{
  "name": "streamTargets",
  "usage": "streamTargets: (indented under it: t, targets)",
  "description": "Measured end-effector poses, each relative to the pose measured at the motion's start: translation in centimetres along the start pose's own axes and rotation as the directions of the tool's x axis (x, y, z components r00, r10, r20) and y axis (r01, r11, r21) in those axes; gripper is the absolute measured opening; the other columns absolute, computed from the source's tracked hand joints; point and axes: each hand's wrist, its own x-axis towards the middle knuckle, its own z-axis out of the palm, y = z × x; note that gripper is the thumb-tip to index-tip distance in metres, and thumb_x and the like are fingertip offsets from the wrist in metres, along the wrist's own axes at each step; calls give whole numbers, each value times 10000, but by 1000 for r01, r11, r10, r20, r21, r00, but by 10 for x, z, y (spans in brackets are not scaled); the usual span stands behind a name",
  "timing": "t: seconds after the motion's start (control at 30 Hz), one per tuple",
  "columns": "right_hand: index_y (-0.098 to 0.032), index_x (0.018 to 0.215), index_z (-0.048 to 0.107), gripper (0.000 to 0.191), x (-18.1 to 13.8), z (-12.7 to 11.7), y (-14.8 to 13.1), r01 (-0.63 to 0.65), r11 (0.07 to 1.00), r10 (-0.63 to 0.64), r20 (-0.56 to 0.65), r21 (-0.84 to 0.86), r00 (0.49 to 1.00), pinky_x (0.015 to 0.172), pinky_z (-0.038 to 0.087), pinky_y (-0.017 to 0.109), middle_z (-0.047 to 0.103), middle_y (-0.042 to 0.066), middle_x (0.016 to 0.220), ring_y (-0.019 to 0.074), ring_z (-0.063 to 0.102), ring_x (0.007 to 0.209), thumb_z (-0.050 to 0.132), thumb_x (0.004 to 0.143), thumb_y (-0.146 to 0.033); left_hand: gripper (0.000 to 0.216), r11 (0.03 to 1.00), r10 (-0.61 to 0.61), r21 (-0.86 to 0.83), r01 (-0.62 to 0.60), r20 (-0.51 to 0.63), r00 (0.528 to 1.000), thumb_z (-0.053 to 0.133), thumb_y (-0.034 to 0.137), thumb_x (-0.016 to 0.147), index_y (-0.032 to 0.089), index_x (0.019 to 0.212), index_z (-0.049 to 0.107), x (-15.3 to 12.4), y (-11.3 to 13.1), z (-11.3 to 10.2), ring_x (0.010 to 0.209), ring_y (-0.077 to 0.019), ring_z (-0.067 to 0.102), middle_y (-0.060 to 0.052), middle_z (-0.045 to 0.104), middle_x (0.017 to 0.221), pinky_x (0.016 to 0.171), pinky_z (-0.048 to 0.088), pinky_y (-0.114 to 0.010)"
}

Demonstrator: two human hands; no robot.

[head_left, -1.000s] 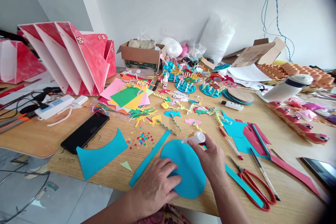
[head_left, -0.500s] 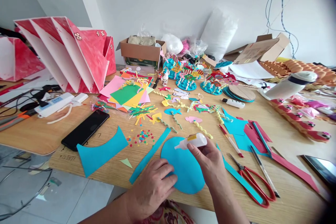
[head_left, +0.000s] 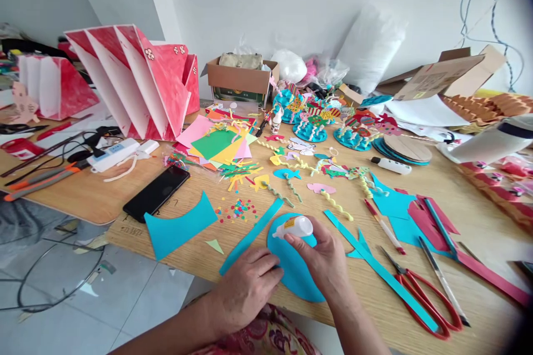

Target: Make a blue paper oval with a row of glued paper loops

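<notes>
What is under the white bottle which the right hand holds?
Under the white bottle, held in the right hand, is a rounded blue sheet. The patch directly behind the bottle is covered and cannot be seen.

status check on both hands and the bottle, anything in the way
Right hand gripping small white plastic bottle, nozzle over rounded blue paper sheet. Left hand on sheet's left side. No obstruction seen; red-handled metal scissors lie right, off the sheet.

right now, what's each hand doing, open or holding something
Left hand: curled at the edge of the blue disc; grip can't be told.
Right hand: closed, holding the white bottle.
</notes>
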Motion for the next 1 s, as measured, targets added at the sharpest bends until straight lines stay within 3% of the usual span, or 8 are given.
streamTargets:
  t: [0.53, 1.0]
  targets:
    - [-221, 664, 593, 163, 5, 6, -3, 90, 991, -92, -16, -101, 996, 594, 411, 264, 582, -24, 632, 163, 548, 613, 644, 714, -368, 159, 1000, -7, -16, 7, -16, 1000, 438, 158, 889, 179, 936, 589, -1, 1, 0, 1036, -176, 509, -45, 601, 959, 890, 454, -325]
    - [-209, 631, 524, 147, 7, 13, -8, 281, 943, -286, -3, -179, 958, 556, 382, 236, 541, -43, 604, 132, 507, 587, 615, 746, -203, 122, 999, 15, 28, -15, -15, 1000, 476, 171, 875, 174, 919, 589, -2, 0, 1, 1003, -169, 528, -42, 606, 941, 871, 470, -319]
